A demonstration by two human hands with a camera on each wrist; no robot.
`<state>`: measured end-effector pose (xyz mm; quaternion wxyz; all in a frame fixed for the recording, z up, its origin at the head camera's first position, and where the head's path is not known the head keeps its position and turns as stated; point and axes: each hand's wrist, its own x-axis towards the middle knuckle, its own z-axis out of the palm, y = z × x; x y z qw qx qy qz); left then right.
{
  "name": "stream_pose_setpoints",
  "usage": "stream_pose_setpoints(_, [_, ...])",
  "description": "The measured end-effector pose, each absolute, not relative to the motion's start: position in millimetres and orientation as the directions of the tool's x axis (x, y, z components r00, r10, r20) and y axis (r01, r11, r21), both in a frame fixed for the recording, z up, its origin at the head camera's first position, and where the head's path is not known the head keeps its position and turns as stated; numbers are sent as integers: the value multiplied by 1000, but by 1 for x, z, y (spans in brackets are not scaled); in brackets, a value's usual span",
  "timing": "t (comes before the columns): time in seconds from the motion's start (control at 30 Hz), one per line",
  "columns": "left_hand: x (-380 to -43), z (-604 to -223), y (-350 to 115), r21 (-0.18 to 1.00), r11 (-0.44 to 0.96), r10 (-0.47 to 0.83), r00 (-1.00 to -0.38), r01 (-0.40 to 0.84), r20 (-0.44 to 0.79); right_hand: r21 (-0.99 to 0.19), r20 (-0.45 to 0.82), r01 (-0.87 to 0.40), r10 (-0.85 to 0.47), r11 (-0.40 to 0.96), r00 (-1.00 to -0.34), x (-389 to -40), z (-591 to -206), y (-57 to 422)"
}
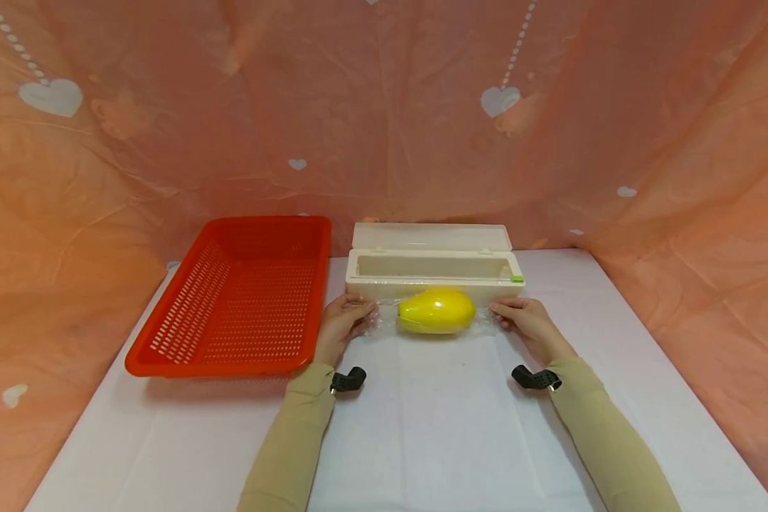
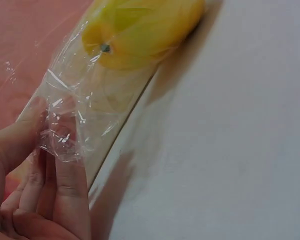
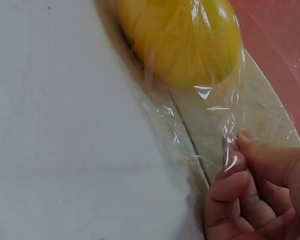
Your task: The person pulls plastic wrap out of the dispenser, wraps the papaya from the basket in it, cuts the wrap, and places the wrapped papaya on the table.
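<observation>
One yellow fruit (image 1: 436,311) lay on the white worktop (image 1: 461,427), just in front of one cream box (image 1: 432,269) whose lid stood open at the back. One sheet of clear wrap (image 1: 377,320) covered the fruit and stretched out past both its ends. One red basket (image 1: 237,295) sat to the left of the box, near it but apart, and held nothing that the head view showed. Two hands were at work, one at each end of the fruit.

The left hand (image 1: 344,321) pinched the left end of the wrap between thumb and fingers, and the right hand (image 1: 526,320) pinched the right end the same way, its fingers curled. Both hands rested low at the worktop, close to the front wall of the box.

The head view alone showed the basket, the open lid, a small green tab at the right end of the box, and the pink cloth with white hearts behind. It did not show the wrap clearly. The left wrist view showed the wrap (image 2: 75,115) crinkled over the fingertips (image 2: 65,145) and drawn tight round the stem end of the fruit (image 2: 140,30). The right wrist view showed the wrap (image 3: 220,110) pulled smooth over the other end of the fruit (image 3: 185,40), with its edge held at the fingertips (image 3: 237,162).
</observation>
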<state>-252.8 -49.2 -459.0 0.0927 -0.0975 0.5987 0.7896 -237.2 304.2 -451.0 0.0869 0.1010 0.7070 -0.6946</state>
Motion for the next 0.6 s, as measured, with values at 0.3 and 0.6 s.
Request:
stream_pose_setpoints(0.3, [-249,-460,-45,931,-293,38,-975,-220,-218,-965,-262,262,35,5,-964,-253,-449,306])
stream_pose_setpoints(0.6, [-246,-463,-52,918,-333,80,-976,-215,-200,-964,-266,265,-81,24,-961,-252,-452,319])
